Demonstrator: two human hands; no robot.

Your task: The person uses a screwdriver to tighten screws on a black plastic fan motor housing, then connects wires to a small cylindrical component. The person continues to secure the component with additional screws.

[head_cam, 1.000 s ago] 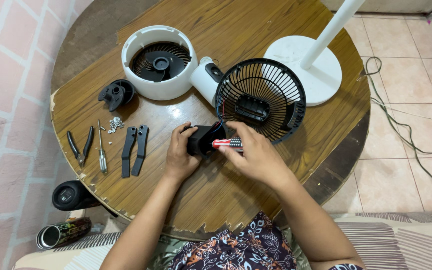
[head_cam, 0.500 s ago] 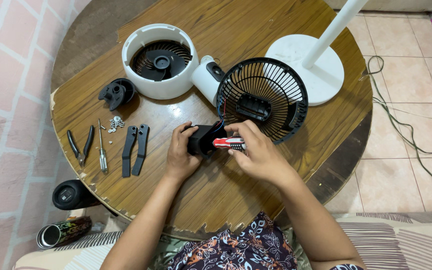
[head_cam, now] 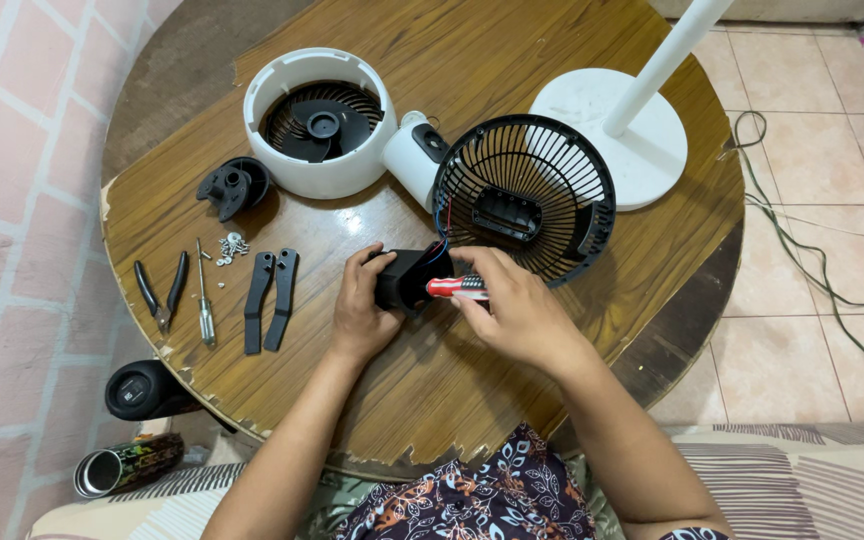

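My left hand (head_cam: 362,305) grips a small black motor housing (head_cam: 407,275) resting on the round wooden table (head_cam: 472,390). My right hand (head_cam: 517,305) holds a red-handled screwdriver (head_cam: 455,287), its tip pointed left into the housing. Red and blue wires run from the housing up to the black fan grille (head_cam: 524,196) just beyond my hands.
A white fan shell with black blades (head_cam: 318,121) and a white neck piece (head_cam: 415,160) lie at the back. A white stand base (head_cam: 612,135) is at back right. Black cap (head_cam: 232,185), screws (head_cam: 227,245), pliers (head_cam: 160,292), small screwdriver (head_cam: 204,300), two black brackets (head_cam: 270,298) lie left.
Both hands stay on the housing and screwdriver; only slight shifts of the fingers and the view.
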